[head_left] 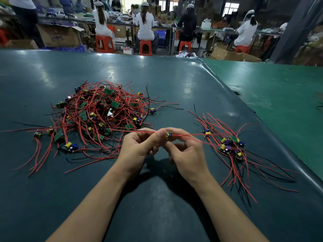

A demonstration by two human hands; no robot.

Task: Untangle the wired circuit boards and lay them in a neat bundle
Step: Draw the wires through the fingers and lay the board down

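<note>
Both hands meet above the dark green desk (pixel 157 75). The left hand (pixel 139 145) and right hand (pixel 185 151) each keep a pinching grip on one small circuit board (pixel 168 136), between the tangled pile (pixel 103 116) and the sorted bundle (pixel 230 147), its red wires (pixel 132 131) running out sideways.

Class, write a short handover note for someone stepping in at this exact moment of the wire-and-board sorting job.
Left hand and right hand both pinch one small circuit board above the table, its red wires stretched sideways.
Tangled pile lies to the left; it is much the larger.
Sorted bundle lies to the right, boards together, wires fanned out.
Done: a few boards laid out.
Left: place the held board, then work through the pile.
</note>
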